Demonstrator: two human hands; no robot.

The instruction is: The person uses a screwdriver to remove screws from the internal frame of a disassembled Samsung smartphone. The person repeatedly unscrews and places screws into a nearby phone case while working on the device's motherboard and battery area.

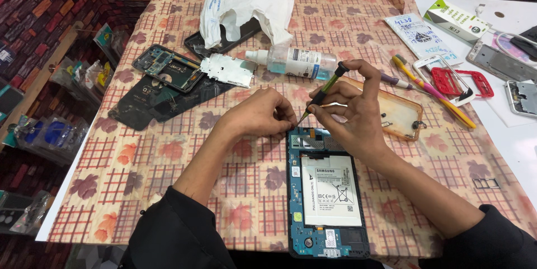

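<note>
R hand (pixel 358 106) gripping screwdriver (pixel 324 91), tip working at top edge of opened tablet (pixel 327 190), lower centre of frame. L hand (pixel 268 113) pinching sthg tiny beside tip, can't tell what. Tablet probably light, stiff, fragile; hold by frame edges, not battery.

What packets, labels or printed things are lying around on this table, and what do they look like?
Box: far right, small, white and green, oblong.
Paper slip: left of the box, white with blue handwriting.
Bottle: lying mid-table, clear with a blue and white label.
Plastic bag: top centre, white, crumpled, blue print.
Battery: in the opened device under the hands, white label, black symbols.
</note>
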